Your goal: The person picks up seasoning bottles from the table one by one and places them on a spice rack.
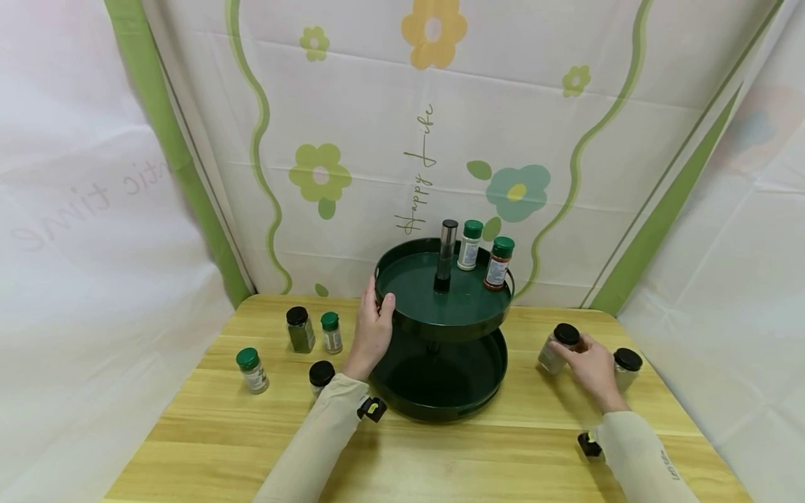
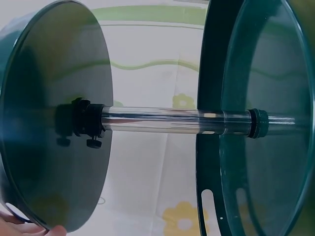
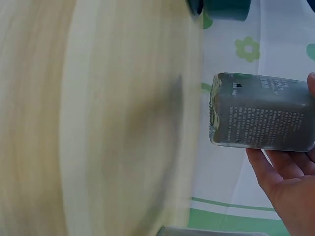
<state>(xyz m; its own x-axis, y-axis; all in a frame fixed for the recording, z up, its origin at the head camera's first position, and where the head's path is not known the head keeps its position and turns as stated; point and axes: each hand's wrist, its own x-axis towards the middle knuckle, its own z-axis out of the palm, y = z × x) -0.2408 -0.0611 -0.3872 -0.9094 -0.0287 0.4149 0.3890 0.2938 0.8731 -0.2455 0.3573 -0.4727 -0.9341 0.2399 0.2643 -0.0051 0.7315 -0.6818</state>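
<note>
A dark green two-tier round rack (image 1: 446, 328) stands mid-table, its tiers joined by a clear central post (image 2: 162, 120). My left hand (image 1: 372, 328) rests against the upper tier's left wall, fingers extended; in the left wrist view only its fingers (image 2: 29, 229) show, beside the tier's edge. On the right, my right hand (image 1: 591, 367) grips a square black-lidded spice jar (image 1: 553, 356) between thumb and fingers. The right wrist view has this jar (image 3: 261, 112) raised above the table, small printing on its side. A green-capped shaker (image 1: 470, 246) and a red-filled shaker (image 1: 497, 264) stand on the upper tier.
Another black-lidded jar (image 1: 627, 367) stands beside my right hand. At left are a jar of green flakes (image 1: 300, 332), two green-capped shakers (image 1: 332, 334) and a black-lidded jar (image 1: 321, 375) partly behind my left sleeve. A printed curtain (image 1: 377, 105) hangs behind the wooden table (image 1: 434, 461).
</note>
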